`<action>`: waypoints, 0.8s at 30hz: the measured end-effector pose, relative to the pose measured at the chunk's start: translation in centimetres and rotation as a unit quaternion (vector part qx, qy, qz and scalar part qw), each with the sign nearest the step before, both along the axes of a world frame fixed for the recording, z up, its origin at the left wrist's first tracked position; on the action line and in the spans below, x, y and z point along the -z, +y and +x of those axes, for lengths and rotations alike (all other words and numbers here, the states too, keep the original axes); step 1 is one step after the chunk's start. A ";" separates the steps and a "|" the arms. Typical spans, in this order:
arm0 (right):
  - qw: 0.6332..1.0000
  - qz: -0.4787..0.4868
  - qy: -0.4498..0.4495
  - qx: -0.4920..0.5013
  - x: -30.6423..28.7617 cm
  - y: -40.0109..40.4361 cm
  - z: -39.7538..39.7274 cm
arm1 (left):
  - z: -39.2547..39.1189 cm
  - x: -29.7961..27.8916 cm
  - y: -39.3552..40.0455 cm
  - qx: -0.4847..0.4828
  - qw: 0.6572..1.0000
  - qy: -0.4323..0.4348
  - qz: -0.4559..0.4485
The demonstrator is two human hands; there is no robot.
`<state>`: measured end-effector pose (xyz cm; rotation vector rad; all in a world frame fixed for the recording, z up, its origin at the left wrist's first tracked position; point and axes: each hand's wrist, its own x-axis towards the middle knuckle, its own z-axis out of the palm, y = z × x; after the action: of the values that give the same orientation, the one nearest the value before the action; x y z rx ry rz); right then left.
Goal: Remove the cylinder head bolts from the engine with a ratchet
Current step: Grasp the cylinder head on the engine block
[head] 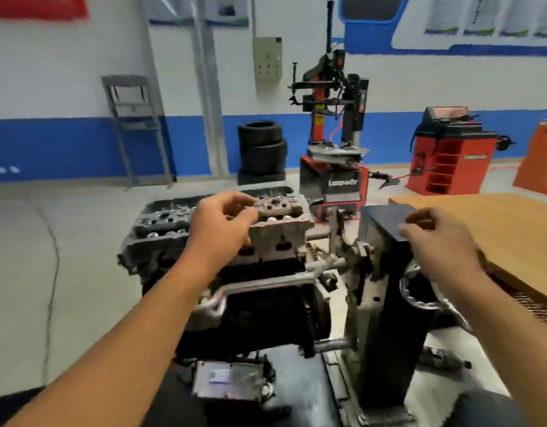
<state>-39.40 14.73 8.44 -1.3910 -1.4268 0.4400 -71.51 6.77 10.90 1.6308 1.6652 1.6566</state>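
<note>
- A person stands over an engine (259, 272) mounted on a workshop stand (386, 303), both bare arms reaching forward across it.
- The left hand (218, 229) rests at the near end of the cylinder head (278, 232), fingers curled loosely at the casting's top edge; motion blur makes it impossible to tell whether they pinch a bolt or merely touch metal.
- The right hand (435, 238) hovers beside the stand's dark top plate (389, 220), fingers partly bent and apart, gripping nothing that can be made out.
- No ratchet shows in either hand, and individual head bolts cannot be picked out along the blurred top of the head.
- A wooden bench (497, 229) sits just to the right; a tyre changer (333, 167), a stack of tyres (261, 152) and a red wheel balancer (450, 158) stand well behind.
- By the look of it, the job is between steps, with a hand on the head and the tool not in sight.
- Risk: a bolt lifted out with bare fingertips could slip and drop into the engine or onto the floor, since the grip appears light.
- Risk: the head sits high on the stand, so leaning weight on its end could rock or turn the engine if the stand's pivot is not locked.
- Risk: a hand drawn back along the casting's sharp edges could get cut.
</note>
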 end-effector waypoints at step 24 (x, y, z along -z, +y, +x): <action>0.912 -0.265 0.301 -0.086 6.1 18.0 -15.0 | -26.0 3.5 9.7 -0.211 0.929 -0.138 -0.272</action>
<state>-54.38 32.75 2.33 -1.3665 -0.9411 1.3273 -97.55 16.43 7.42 0.7800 2.1628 1.3214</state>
